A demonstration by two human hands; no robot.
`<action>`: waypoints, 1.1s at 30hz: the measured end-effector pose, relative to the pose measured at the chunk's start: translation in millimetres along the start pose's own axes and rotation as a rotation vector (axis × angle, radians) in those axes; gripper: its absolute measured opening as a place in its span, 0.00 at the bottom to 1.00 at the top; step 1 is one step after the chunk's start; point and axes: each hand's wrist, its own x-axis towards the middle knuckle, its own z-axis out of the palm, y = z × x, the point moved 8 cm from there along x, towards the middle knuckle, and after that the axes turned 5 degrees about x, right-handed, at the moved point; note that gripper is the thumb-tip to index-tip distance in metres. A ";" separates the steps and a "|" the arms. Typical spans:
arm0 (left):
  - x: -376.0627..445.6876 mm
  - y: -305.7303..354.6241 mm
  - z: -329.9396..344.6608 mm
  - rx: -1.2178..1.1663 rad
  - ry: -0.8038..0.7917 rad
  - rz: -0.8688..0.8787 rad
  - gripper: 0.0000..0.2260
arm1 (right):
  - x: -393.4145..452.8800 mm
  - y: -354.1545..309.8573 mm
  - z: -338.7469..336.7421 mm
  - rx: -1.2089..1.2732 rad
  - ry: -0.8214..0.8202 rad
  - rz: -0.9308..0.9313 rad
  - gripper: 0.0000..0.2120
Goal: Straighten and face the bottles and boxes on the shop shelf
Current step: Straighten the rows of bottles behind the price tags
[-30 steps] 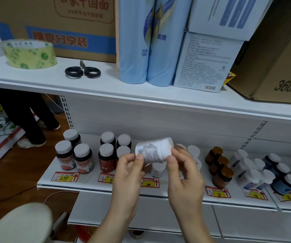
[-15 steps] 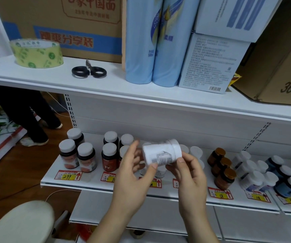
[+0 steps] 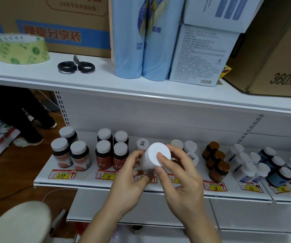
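Head view: both hands hold one white pill bottle (image 3: 154, 158) in front of the lower shelf (image 3: 88, 181), cap toward the camera. Left hand (image 3: 129, 179) wraps the body from below-left; right hand (image 3: 179, 179) grips from the right, thumb lying on the cap. Step looks like turning a white bottle to find its front before re-shelving. Next move likely: stand it upright, label outward, in the gap among the other white bottles (image 3: 190, 147) just behind the hands. Readable: "Fe" on the red-labelled bottles (image 3: 103, 159); price tags "299" (image 3: 61, 174) and "98" (image 3: 106, 175); "360克" on the brown carton (image 3: 281, 55) on the upper shelf. The held bottle's label is not visible.
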 end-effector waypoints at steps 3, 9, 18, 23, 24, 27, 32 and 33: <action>2.0 1.6 2.7 -0.014 0.017 0.015 0.21 | -2.4 3.3 -9.1 0.069 0.049 0.030 0.09; -3.4 7.2 17.2 -0.097 0.051 0.052 0.24 | 2.3 19.7 -20.8 0.097 0.020 0.214 0.15; -19.4 22.1 26.7 -0.123 0.205 0.131 0.25 | -2.1 38.6 -22.5 0.416 0.093 0.591 0.10; -27.0 18.4 12.4 -0.137 0.212 0.110 0.25 | -13.2 29.7 -9.0 0.472 0.076 0.623 0.19; -27.7 16.5 9.3 -0.149 0.197 0.101 0.25 | -14.9 27.6 -7.3 0.478 0.076 0.624 0.19; -30.6 15.5 2.8 -0.236 0.110 0.070 0.24 | -19.4 16.6 -4.6 0.454 0.060 0.589 0.20; -33.2 12.2 2.9 -0.308 0.044 -0.022 0.24 | -32.8 4.9 -18.8 0.370 0.160 0.563 0.15; -33.6 10.9 6.0 -0.304 0.051 -0.038 0.24 | -35.9 3.2 -26.3 0.350 0.190 0.559 0.14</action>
